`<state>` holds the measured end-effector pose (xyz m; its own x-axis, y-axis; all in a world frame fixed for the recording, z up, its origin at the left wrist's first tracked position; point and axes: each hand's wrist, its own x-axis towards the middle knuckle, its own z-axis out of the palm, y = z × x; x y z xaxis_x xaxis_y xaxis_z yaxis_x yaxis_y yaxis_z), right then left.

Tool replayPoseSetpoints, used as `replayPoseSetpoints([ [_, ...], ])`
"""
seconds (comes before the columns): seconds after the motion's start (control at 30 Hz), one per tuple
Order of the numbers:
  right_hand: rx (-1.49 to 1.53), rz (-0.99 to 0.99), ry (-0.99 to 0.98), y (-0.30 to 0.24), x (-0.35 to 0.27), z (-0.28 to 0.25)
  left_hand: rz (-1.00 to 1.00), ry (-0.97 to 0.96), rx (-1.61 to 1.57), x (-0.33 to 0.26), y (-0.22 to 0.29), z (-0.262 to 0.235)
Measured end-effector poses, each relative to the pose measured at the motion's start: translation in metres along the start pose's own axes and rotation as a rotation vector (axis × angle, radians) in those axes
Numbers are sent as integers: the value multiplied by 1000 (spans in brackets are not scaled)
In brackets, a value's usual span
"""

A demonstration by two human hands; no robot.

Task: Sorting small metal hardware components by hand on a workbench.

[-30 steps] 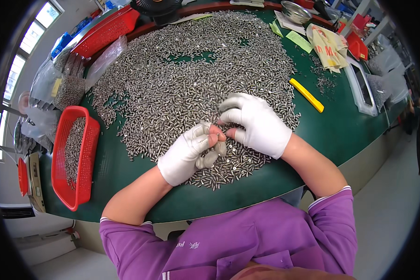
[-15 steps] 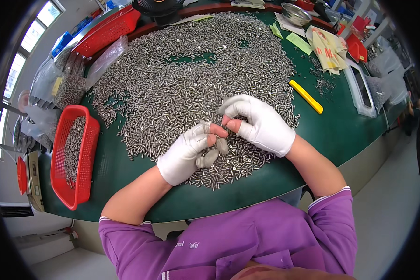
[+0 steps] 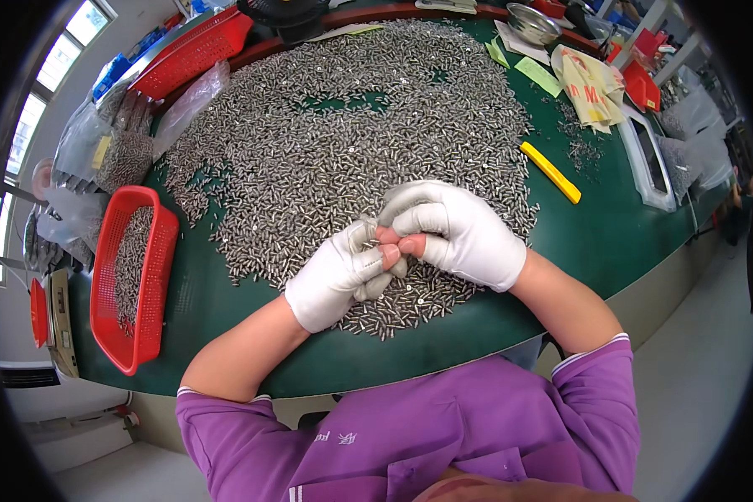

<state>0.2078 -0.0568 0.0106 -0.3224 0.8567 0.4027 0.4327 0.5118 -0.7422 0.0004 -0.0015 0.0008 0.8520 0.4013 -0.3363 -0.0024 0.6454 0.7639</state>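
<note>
A wide, thin-spread heap of small silvery metal pins [image 3: 326, 159], perhaps screws, covers much of the green table [image 3: 251, 351]. Over its near part my two hands meet, both in white gloves with bare thumb and index fingertips. My left hand [image 3: 335, 272] is closed, its thumb and index finger pinched together. Against it, the fingertips of my right hand [image 3: 460, 234] are also pressed together, with the other fingers curled. Whatever lies between the fingertips is hidden or too small to make out.
On the left stands a red perforated basket [image 3: 142, 335] partly filled with the same metal pieces. Plastic bags [image 3: 121, 159] of pieces sit behind it. A yellow-handled tool [image 3: 550, 173] lies to the right, near a cloth bag [image 3: 590, 88] and a white-framed tray [image 3: 644, 159]. A black fan [image 3: 289, 17] stands at the back.
My right hand has moved slightly left and down, so its fingertips now touch those of my left hand. The left fingers have curled in closer; the surroundings look the same.
</note>
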Motion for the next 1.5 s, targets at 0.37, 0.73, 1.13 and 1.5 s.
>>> replayPoseSetpoints([
  [0.37,-531,-4,-22,10,2,6,19,35,6,0,1,1],
  [0.73,-478,-266,116,-1,9,-10,55,-12,-4,2,-2,1],
  [1.13,-581,3,-49,6,-2,-5,-1,98,-51,-1,-1,4],
  [1.5,-557,27,-7,8,2,1,-6,104,-51,-1,2,3],
])
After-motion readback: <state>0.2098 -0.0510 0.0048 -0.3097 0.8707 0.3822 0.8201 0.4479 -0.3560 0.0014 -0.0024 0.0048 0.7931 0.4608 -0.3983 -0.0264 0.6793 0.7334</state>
